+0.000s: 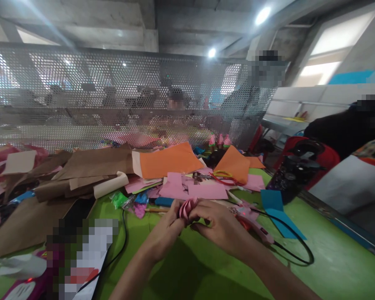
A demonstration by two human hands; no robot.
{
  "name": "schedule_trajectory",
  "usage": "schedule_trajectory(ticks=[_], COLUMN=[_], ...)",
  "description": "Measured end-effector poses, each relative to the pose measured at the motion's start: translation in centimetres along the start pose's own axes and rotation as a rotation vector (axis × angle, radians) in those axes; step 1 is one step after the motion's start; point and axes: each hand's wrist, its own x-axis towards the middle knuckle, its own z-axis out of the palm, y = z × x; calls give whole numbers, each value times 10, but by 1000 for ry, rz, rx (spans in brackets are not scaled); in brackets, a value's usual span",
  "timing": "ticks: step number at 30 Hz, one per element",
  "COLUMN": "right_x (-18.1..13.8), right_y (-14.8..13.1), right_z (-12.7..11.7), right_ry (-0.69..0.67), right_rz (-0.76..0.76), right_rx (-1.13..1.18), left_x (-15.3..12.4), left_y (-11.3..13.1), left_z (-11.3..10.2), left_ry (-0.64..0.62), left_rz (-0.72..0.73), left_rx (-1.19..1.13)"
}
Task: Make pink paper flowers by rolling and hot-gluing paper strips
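Note:
A small pink folded-paper piece point(187, 208), with curved, layered edges like a rosette, is held up over the green table point(181, 266). My left hand point(168, 225) grips its left side between thumb and fingers. On its right side my right hand point(217, 223) pinches it with bent fingers. Just behind the hands lie pink paper sheets point(206, 191). To the right of my right hand rests a pink glue gun point(256, 227) with a black cord and a small red light.
Orange sheets point(168, 161), brown paper point(93, 162) and red-and-yellow scissors point(223, 176) pile up at the back. Blue paper point(281, 214) lies right. A black cord point(311, 252) loops there. A perforated metal screen point(112, 100) stands behind; a person in black point(340, 127) is at right.

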Motion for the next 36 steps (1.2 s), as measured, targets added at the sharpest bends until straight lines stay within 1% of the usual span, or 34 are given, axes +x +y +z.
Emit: schedule_trajectory(ticks=[8,13,18,22,25,30,36], right_x=[-2,-2,-3,-5,-6,-6,-6], right_y=[3,2,-3,-3,-2,-2,0], right_z=[3,4,-3,-6,-5,-2,-1], right_ry=[-8,-2,35,67,60,37,118], right_rz=[43,41,49,82,90,102,104], right_rx=[0,-33,43,92,100,117,161], left_x=[0,2,1,-1,0,3,4], left_y=[-1,-5,-2,1,-3,-16,-18], left_z=[1,2,0,-1,0,1,1], left_ry=[19,21,-4,11,36,57,23], left_rz=[-8,-17,2,-7,-20,31,36], left_rx=[0,-23,-23,-5,19,27,-9])
